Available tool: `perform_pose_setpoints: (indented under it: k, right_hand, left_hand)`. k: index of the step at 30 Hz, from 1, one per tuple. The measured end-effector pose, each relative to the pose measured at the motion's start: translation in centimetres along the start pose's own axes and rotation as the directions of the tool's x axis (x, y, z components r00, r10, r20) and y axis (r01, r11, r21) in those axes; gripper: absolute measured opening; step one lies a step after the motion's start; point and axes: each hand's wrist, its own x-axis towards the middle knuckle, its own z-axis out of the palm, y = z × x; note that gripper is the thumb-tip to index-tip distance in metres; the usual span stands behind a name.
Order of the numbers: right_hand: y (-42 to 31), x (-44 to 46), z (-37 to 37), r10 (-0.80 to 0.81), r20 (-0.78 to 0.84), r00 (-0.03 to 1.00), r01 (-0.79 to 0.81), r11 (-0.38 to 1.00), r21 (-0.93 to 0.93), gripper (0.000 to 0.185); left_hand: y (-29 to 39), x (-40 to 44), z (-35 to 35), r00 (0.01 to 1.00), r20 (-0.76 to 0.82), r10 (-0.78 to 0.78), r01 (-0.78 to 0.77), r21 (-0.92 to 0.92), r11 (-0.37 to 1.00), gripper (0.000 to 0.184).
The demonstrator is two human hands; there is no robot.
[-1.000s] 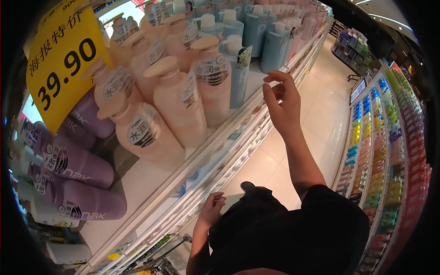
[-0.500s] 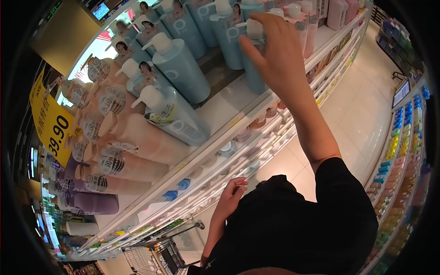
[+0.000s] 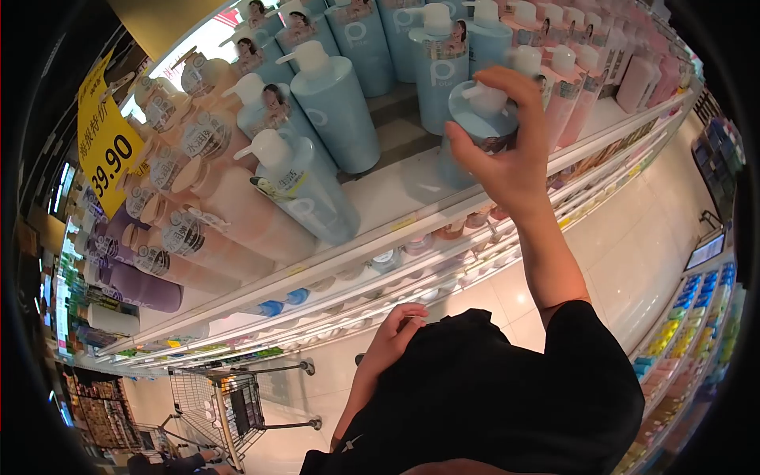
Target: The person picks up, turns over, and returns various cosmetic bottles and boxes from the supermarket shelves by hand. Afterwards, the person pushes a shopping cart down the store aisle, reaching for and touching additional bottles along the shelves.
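Note:
At the shelf edge my right hand (image 3: 518,150) curves its thumb and fingers around the top of a light blue pump bottle (image 3: 481,119) with a white pump head. The palm hides part of that bottle's side. More blue pump bottles (image 3: 336,111) stand behind it and to its left. My left hand (image 3: 392,336) is low beside my black shirt, fingers curled in, with nothing visible in it.
Peach bottles (image 3: 237,218) and purple bottles (image 3: 142,285) fill the shelf's left end beside a yellow price sign (image 3: 107,142). Pink pump bottles (image 3: 566,99) stand at right. Lower shelves (image 3: 380,273) hold more goods. A shopping cart (image 3: 218,396) stands on the floor.
The view has shifted, so the shelf appears farther right. My right hand has come lower around the blue pump bottle, which now stands out from its neighbours. My left hand stays curled.

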Motion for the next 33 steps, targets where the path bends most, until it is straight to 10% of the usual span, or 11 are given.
perform_pose_setpoints:
  k: [23, 28, 30, 33]
  right_hand:
    - [-2.4, 0.2, 0.9, -0.02, -0.112, 0.994, -0.029, 0.905, -0.424, 0.049]
    - [-3.5, -3.9, 2.7, -0.131, -0.089, 0.987, 0.12, 0.986, -0.116, 0.035]
    - [-5.2, -4.2, 5.2, 0.078, 0.26, 0.962, -0.137, 0.967, 0.217, 0.049]
    - [-8.2, -2.7, 9.2, 0.178, 0.371, 0.911, -0.279, 0.93, 0.239, 0.07]
  left_hand:
    - [-1.7, 0.8, -0.4, 0.999, -0.047, 0.027, -0.022, 0.111, 0.994, 0.037]
    - [-1.8, 0.2, -0.5, 0.997, -0.073, -0.009, 0.015, 0.087, 0.996, 0.037]
    - [-1.3, 0.0, -0.5, 0.996, -0.085, -0.013, 0.02, 0.088, 0.996, 0.036]
    - [-1.1, -0.4, -0.4, 0.994, -0.105, 0.008, 0.004, 0.116, 0.993, 0.035]
